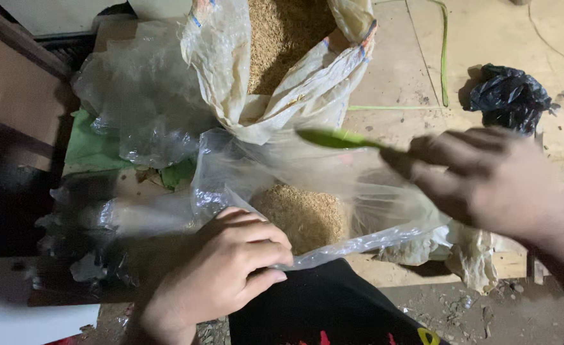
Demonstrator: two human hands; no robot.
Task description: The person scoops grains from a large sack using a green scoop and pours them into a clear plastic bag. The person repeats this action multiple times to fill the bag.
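Gripping the clear bag's rim, the left hand should hold it wide while the right hand, closed on a green scoop, tips grain from the woven sack centrally.

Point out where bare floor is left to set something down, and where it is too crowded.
Bare floor lies between the big grain sack and the black bag, crossed by a green cord. Crowded: around the clear bag, held by the left hand, right hand above with a green scoop.
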